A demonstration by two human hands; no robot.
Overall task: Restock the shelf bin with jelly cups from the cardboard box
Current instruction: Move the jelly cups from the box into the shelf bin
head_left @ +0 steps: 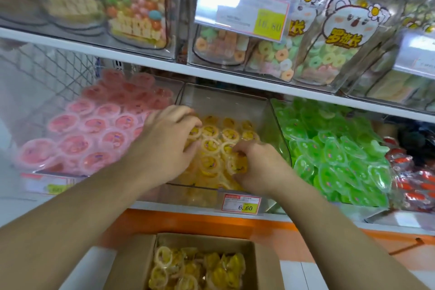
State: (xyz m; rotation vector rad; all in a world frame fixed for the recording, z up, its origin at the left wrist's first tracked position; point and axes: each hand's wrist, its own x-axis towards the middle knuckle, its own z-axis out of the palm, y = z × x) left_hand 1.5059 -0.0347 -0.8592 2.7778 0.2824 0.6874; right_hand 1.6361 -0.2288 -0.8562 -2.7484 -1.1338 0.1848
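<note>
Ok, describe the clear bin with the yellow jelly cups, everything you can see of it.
The clear bin is a see-through plastic box, open on top, with a tall back wall and a lower front edge. It sits on the lower shelf between the pink cups and green cups. Yellow jelly cups fill it only partly. The left hand and right hand both reach inside, resting on the cups. A price tag hangs at its front.
</note>
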